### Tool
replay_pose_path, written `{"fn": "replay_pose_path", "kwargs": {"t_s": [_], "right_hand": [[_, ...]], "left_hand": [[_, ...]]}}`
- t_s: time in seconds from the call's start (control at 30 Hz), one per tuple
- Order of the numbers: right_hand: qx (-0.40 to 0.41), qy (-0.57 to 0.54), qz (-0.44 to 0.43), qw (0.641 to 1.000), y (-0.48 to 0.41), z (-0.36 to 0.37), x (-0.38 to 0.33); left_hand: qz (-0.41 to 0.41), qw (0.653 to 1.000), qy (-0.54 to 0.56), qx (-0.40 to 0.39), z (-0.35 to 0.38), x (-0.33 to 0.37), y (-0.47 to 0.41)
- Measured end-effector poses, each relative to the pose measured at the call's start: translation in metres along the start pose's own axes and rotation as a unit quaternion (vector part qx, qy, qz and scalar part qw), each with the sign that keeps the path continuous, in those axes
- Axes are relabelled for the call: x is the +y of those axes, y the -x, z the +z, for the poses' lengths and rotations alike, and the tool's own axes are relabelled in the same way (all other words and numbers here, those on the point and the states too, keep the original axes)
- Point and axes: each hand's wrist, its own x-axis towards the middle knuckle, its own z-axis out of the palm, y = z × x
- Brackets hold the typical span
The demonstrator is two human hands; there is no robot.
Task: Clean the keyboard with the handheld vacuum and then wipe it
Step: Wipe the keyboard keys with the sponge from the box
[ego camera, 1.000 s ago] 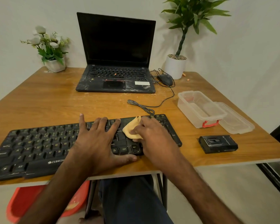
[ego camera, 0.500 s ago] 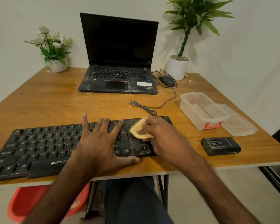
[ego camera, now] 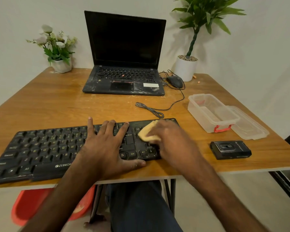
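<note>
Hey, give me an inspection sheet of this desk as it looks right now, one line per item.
Surface: wooden table, pale specks near the laptop.
Job's things: black keyboard at the near edge; yellow cloth on its right-hand keys; small black device to the right, possibly the vacuum.
Clutter: clear container, lid beside it; mouse; flower pot; tall plant.
Hands: left hand flat on the keys; right hand grips the cloth, blurred.
Cables: black cable looped behind the keyboard, running toward the mouse.
Surroundings: white wall; red seat under the table.
</note>
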Motion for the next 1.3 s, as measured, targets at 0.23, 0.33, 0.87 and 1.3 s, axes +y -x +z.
{"fn": "replay_pose_path", "kwargs": {"t_s": [0.23, 0.33, 0.87, 1.3], "right_hand": [[0.075, 0.006, 0.044, 0.996, -0.030, 0.011, -0.017], [0.016, -0.037, -0.021, 0.999, -0.021, 0.008, -0.019], [-0.047, 0.004, -0.030, 0.998, -0.012, -0.013, 0.009], [-0.042, -0.018, -0.010, 0.999, -0.013, -0.012, 0.000]], "left_hand": [[0.003, 1.000, -0.017, 0.006, -0.001, 0.000, -0.001], [0.001, 1.000, -0.012, 0.011, 0.001, 0.000, -0.001], [0.005, 1.000, 0.001, 0.006, -0.001, -0.001, -0.001], [0.006, 1.000, -0.003, 0.008, 0.000, -0.001, 0.000]]}}
